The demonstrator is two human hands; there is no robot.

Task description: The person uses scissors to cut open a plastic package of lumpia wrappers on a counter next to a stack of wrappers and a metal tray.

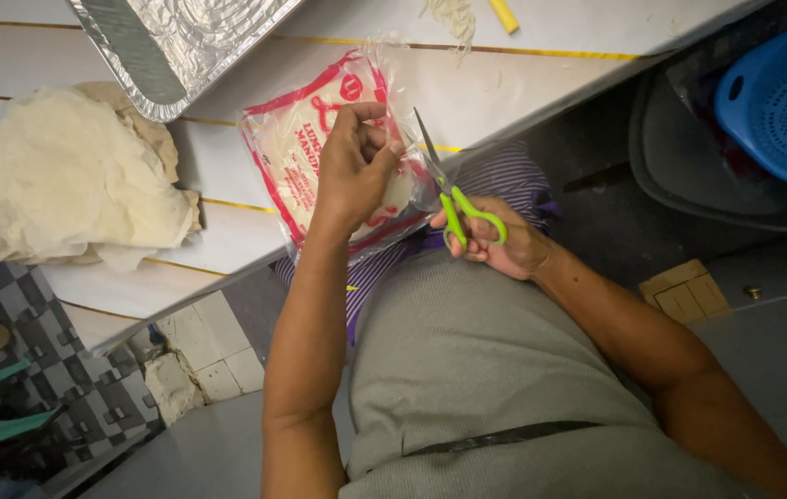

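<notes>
Fingers (384, 139) of the left hand (352, 171) pinch the plastic packet (292, 152) at the table (523, 79) edge; right hand (495, 242), at four o'clock, grips green scissors (454, 199), blades touching the packet's still sealed edge.

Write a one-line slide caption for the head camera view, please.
Left hand pinches a clear wrapper packet while right hand cuts it with green-handled scissors.

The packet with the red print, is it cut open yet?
Not that I can see. The left hand pinches the packet at its edge, and the right hand holds green scissors with the blades right at that edge. No open slit shows. The foil tray waits beside it.
</notes>
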